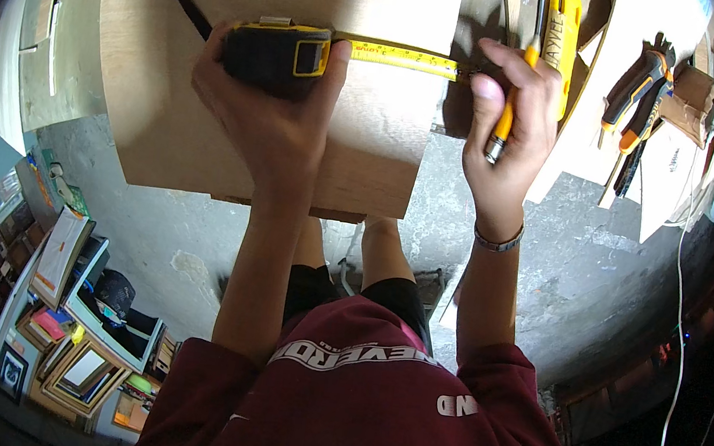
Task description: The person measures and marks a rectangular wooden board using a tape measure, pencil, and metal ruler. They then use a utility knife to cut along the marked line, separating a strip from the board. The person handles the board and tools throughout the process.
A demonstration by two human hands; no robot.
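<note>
My left hand is wrapped round a black and yellow tape measure, its thumb lying by the mouth of the case. A short length of yellow blade runs out to the right across a plywood board, and its end reaches past the board's right edge. Beside that end is my right hand, which holds a slim yellow pencil-like tool with a metal end between its fingers. The right thumb and forefinger are close to the blade's end; I cannot tell whether they touch it. A black strap trails behind the tape measure.
A long yellow tool lies just beyond my right hand. Pliers with black and orange handles rest on pale sheets farther right. Shelves with frames and boxes stand at lower left. A white cable hangs at the right.
</note>
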